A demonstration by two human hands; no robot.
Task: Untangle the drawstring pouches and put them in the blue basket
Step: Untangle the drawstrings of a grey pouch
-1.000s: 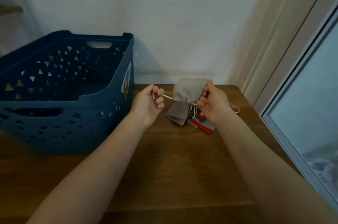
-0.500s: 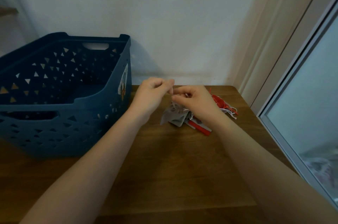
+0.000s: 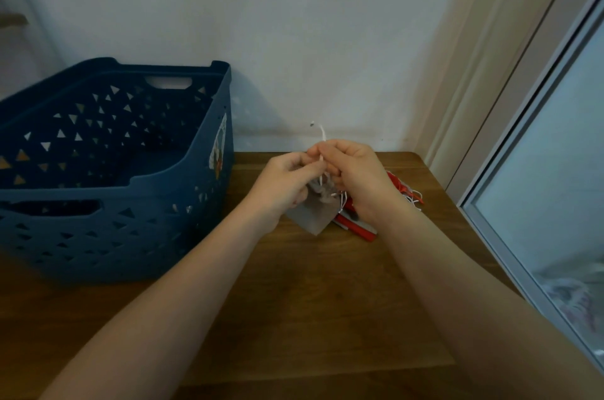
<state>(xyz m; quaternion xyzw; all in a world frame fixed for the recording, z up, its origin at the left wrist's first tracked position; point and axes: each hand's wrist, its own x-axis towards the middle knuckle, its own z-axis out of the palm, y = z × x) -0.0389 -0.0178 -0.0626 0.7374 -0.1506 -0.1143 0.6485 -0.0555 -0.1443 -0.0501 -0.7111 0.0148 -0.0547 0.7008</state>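
— How many baskets?
— One blue basket (image 3: 137, 229), at the table's (image 3: 310, 318) left edge.
— And pouches?
— One grey pouch (image 3: 315, 215) shows plainly near the back edge. Beside it lies a red pile (image 3: 356, 229), tangled; I cannot tell how many pouches are in it.
— Strings?
— One white string (image 3: 323, 134) stands up clear. The thin ones lower down are too tangled to count.
— Hands?
— Two: one left hand (image 3: 284, 187), one right hand (image 3: 356, 177).

Probably a home: wooden table (image 3: 294, 301) against plain wall (image 3: 294, 23), window (image 3: 555, 170) beside.
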